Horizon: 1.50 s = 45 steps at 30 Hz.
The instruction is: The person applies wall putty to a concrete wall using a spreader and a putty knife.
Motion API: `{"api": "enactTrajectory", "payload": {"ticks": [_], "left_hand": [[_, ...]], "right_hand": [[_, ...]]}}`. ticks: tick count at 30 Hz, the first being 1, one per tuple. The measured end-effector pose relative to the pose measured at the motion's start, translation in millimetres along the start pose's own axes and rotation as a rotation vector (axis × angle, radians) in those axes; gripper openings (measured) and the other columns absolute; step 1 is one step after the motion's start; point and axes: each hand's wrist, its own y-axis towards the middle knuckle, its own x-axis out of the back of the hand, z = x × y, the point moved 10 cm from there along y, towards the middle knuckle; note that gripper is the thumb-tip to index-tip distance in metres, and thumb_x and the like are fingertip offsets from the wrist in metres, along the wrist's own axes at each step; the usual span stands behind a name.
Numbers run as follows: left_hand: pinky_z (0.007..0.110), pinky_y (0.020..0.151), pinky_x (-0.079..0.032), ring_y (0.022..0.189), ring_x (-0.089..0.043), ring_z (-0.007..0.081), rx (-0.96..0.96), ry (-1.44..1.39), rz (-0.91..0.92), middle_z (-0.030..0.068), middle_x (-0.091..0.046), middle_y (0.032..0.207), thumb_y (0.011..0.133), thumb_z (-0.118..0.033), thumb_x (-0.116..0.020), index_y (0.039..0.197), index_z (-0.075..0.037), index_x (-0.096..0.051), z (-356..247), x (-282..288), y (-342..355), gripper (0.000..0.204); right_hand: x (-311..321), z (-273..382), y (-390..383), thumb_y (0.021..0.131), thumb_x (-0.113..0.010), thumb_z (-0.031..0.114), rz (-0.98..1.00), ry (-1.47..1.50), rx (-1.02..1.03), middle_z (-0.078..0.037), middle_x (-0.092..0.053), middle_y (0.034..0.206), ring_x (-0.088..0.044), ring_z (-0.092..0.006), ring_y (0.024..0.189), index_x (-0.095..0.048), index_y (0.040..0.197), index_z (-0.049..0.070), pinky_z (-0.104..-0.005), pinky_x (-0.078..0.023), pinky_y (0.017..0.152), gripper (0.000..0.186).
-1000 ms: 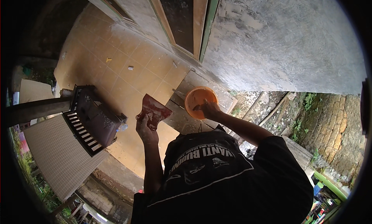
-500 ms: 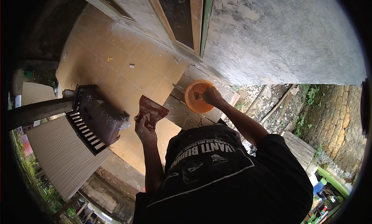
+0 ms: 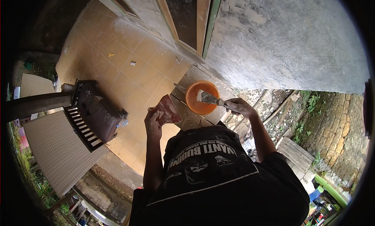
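Observation:
My right hand (image 3: 240, 107) is closed round the handle of a putty knife (image 3: 210, 98). Its blade, smeared with whitish paste, reaches over an orange bucket (image 3: 200, 107). Inside the bucket's bottom I cannot make out how much material lies there. To the left, my left hand (image 3: 153, 122) grips a reddish-brown spreader (image 3: 168, 110), a flared flat piece with pale smears on its face. The spreader is held a little left of the bucket, apart from the putty knife.
Grey boards (image 3: 190, 75) lie under the bucket beside the tan tiled floor (image 3: 129, 81). A dark bench (image 3: 97, 114) stands at left. Ahead rises a grey plastered wall (image 3: 281, 42) with a wooden frame (image 3: 201, 23). Rubble and poles (image 3: 279, 105) lie at right.
My right hand has drawn back out of the bucket toward the right, bringing the putty knife's blade into view. The left hand has moved right with the spreader, nearer the bucket.

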Motion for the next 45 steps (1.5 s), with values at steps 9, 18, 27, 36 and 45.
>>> {"api": "enactTrajectory", "payload": {"ticks": [9, 18, 27, 36, 45], "left_hand": [[0.035, 0.075, -0.058, 0.086, -0.066, 0.0218, 0.356, -0.123, 0.305, 0.0127, -0.063, 0.099, 0.088, -0.001, -0.049, 0.106, 0.001, -0.052, 18.1, -106.9, -11.0, 0.018], [0.035, 0.078, -0.057, 0.092, -0.065, 0.0228, 0.243, -0.179, 0.476, 0.0158, -0.063, 0.102, 0.089, 0.0, -0.049, 0.108, 0.002, -0.051, -66.3, -142.4, -22.7, 0.019], [0.031, 0.075, -0.056, 0.088, -0.065, 0.0187, 0.024, -0.168, 0.451, 0.0122, -0.063, 0.099, 0.088, -0.001, -0.053, 0.107, 0.003, -0.052, -110.6, -150.6, -16.9, 0.02], [0.031, 0.076, -0.057, 0.084, -0.065, 0.0169, 0.157, -0.121, 0.543, 0.0109, -0.062, 0.095, 0.088, 0.002, -0.05, 0.106, 0.003, -0.052, -100.9, -170.9, -26.9, 0.018], [0.043, 0.097, -0.047, 0.11, -0.056, 0.0254, -0.221, -0.265, 0.438, 0.0169, -0.055, 0.119, 0.089, 0.004, -0.048, 0.127, 0.006, -0.041, -136.4, -176.7, -35.3, 0.039]], "right_hand": [[-59.4, 75.8, -53.4, 0.089, -0.061, 0.011, -0.165, -0.024, 0.379, -0.008, -0.065, 0.091, -0.063, -0.0148, 0.08, -0.054, 0.118, 0.006, -0.0253, -0.05, 0.064, 0.03], [-79.6, 151.8, -104.9, 0.071, -0.073, 0.007, -0.688, -1.044, 0.847, -0.01, -0.065, 0.098, -0.061, -0.0282, 0.086, -0.069, 0.098, 0.01, -0.038, -0.045, 0.072, 0.027], [-56.8, 122.5, -100.0, 0.097, -0.047, 0.029, -0.266, 0.023, 0.4, -0.006, -0.06, 0.067, -0.047, -0.0065, 0.049, -0.064, 0.091, -0.002, -0.0226, -0.035, 0.044, 0.036], [-65.6, 115.4, -85.8, 0.097, -0.046, 0.031, -0.001, -0.062, 0.184, -0.005, -0.06, 0.061, -0.049, -0.0056, 0.043, -0.061, 0.082, -0.001, -0.0199, -0.036, 0.038, 0.038], [-90.5, 149.3, -108.6, 0.1, -0.041, 0.03, -0.259, -0.129, 0.208, -0.001, -0.054, 0.061, -0.047, -0.0072, 0.043, -0.058, 0.083, 0.001, -0.0221, -0.036, 0.04, 0.038]]}}
